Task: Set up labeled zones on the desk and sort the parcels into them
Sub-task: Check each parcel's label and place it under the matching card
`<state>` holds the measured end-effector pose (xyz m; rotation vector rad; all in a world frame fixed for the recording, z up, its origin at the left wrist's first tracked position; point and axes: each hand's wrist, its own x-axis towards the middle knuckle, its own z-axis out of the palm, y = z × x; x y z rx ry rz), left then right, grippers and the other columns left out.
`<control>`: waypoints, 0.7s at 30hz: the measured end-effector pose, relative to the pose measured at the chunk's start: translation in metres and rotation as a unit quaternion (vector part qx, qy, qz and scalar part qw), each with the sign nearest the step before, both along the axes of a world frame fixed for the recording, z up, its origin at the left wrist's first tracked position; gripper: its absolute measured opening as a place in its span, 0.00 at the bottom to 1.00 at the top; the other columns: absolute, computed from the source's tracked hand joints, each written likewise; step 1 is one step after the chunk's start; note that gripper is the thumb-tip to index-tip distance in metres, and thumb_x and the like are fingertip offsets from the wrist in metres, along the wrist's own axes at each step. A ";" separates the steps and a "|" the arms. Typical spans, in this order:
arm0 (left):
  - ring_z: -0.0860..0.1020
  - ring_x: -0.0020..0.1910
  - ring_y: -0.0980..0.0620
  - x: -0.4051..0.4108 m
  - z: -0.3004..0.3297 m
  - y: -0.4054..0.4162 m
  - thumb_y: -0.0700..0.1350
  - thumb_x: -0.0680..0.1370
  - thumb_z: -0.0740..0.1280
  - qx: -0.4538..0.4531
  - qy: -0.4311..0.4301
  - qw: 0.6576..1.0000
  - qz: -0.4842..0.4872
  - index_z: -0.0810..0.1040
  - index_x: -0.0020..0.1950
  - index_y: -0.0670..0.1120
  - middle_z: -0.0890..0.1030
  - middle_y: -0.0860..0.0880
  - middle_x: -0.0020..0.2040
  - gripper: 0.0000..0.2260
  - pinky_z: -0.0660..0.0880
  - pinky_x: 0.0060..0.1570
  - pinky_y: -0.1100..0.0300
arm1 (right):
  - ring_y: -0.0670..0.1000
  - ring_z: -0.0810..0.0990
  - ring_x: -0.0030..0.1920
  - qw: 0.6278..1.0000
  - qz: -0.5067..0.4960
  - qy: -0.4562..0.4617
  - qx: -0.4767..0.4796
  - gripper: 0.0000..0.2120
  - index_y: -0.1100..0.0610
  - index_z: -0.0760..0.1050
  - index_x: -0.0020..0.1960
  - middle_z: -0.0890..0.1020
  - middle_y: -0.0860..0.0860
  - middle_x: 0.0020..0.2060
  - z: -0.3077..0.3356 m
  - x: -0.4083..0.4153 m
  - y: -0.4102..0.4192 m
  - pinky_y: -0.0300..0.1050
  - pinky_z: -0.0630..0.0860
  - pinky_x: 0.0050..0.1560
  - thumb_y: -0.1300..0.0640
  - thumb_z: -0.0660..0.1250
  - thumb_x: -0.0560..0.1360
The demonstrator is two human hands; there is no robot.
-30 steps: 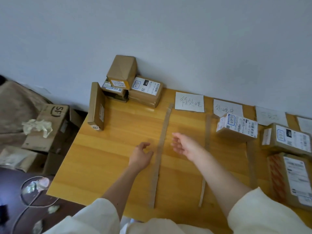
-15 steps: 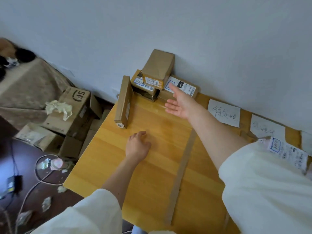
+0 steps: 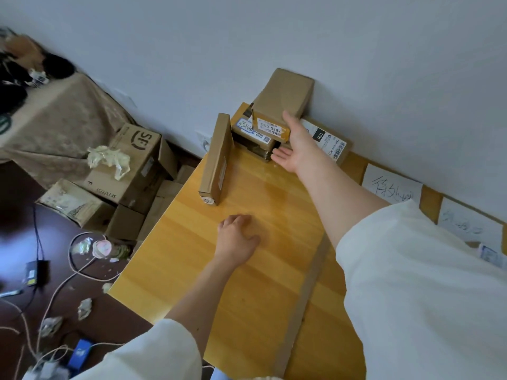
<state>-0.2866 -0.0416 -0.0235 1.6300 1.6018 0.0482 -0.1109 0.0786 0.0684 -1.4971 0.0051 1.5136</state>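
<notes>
Reaching for the top parcel of the corner stack

Our right hand (image 3: 297, 144), fingers spread, is at the top parcel (image 3: 282, 98) on the stack in the desk's (image 3: 247, 283) far corner against the wall; our left hand (image 3: 236, 237) rests loosely curled on the wood, holding nothing; we should grip the box by 2 opposite sides and lift straight up, so the labelled parcels (image 3: 253, 137) beneath and the upright flat parcel (image 3: 218, 157) stay put, then carry it past the cardboard strip (image 3: 307, 292) to the zone labels (image 3: 392, 187).
</notes>
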 end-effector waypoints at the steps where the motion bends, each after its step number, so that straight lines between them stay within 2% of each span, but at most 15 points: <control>1: 0.62 0.69 0.43 0.001 0.000 0.000 0.49 0.73 0.71 -0.004 -0.002 1.000 0.003 0.71 0.71 0.50 0.69 0.48 0.70 0.26 0.61 0.67 0.58 | 0.58 0.74 0.61 1.000 -0.015 0.007 0.002 0.34 0.56 0.67 0.70 0.72 0.60 0.65 -0.001 0.000 0.001 0.52 0.75 0.59 0.42 0.72 0.71; 3: 0.62 0.69 0.43 0.003 0.001 -0.001 0.49 0.73 0.71 -0.008 -0.001 1.000 0.006 0.71 0.70 0.50 0.68 0.48 0.69 0.26 0.61 0.67 0.58 | 0.56 0.75 0.57 0.999 -0.040 0.023 0.004 0.26 0.57 0.70 0.62 0.75 0.60 0.61 -0.003 -0.001 0.001 0.51 0.75 0.60 0.45 0.72 0.72; 6: 0.61 0.69 0.43 0.005 0.004 0.000 0.49 0.73 0.70 -0.012 -0.002 1.000 0.010 0.72 0.70 0.50 0.68 0.47 0.69 0.25 0.61 0.66 0.59 | 0.55 0.77 0.56 0.998 -0.061 0.029 -0.001 0.24 0.58 0.70 0.57 0.76 0.59 0.57 -0.003 0.001 -0.002 0.49 0.76 0.60 0.45 0.74 0.70; 10: 0.60 0.69 0.43 0.008 0.006 0.000 0.50 0.74 0.69 -0.017 0.000 1.000 0.013 0.71 0.70 0.50 0.67 0.47 0.69 0.25 0.61 0.66 0.59 | 0.55 0.78 0.57 0.996 -0.085 0.034 0.009 0.25 0.58 0.70 0.58 0.78 0.58 0.55 0.002 0.006 -0.013 0.49 0.78 0.59 0.46 0.75 0.69; 14: 0.60 0.69 0.43 0.009 0.006 -0.003 0.50 0.74 0.69 -0.019 0.005 1.000 0.005 0.72 0.70 0.50 0.66 0.47 0.69 0.24 0.61 0.67 0.58 | 0.56 0.79 0.56 0.993 -0.095 0.065 0.041 0.28 0.58 0.71 0.63 0.80 0.59 0.55 0.003 0.013 -0.037 0.49 0.79 0.54 0.47 0.74 0.69; 18: 0.59 0.71 0.43 0.008 0.007 -0.007 0.49 0.75 0.69 -0.026 0.012 1.000 -0.007 0.72 0.70 0.50 0.64 0.46 0.72 0.24 0.60 0.69 0.56 | 0.58 0.78 0.57 0.987 -0.119 0.094 0.058 0.27 0.59 0.70 0.63 0.78 0.61 0.57 0.005 0.024 -0.079 0.52 0.77 0.61 0.48 0.74 0.71; 21: 0.61 0.72 0.43 0.005 0.011 -0.013 0.49 0.75 0.69 -0.035 0.017 0.999 -0.018 0.72 0.70 0.49 0.64 0.47 0.73 0.23 0.60 0.69 0.55 | 0.58 0.78 0.59 0.979 -0.142 0.132 0.067 0.30 0.62 0.71 0.65 0.77 0.62 0.59 0.005 0.032 -0.121 0.52 0.77 0.61 0.49 0.74 0.70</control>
